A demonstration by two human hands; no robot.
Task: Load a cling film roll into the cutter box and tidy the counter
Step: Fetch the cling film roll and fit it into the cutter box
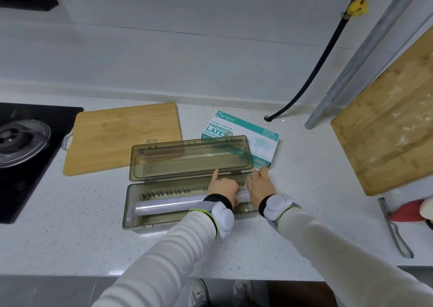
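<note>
Cling film roll (pixel 168 204) lies in cutter box (pixel 140 222); left hand (pixel 222 186) index extended, right hand (pixel 260 184) fingers spread over its right end—may seat crooked, blocking lid (pixel 191 158).

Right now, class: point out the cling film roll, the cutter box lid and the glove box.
cling film roll (pixel 168 205): head view, bare left half.
cutter box lid (pixel 191 159): head view, clear panel's middle.
glove box (pixel 236 125): head view, printed top.
</note>
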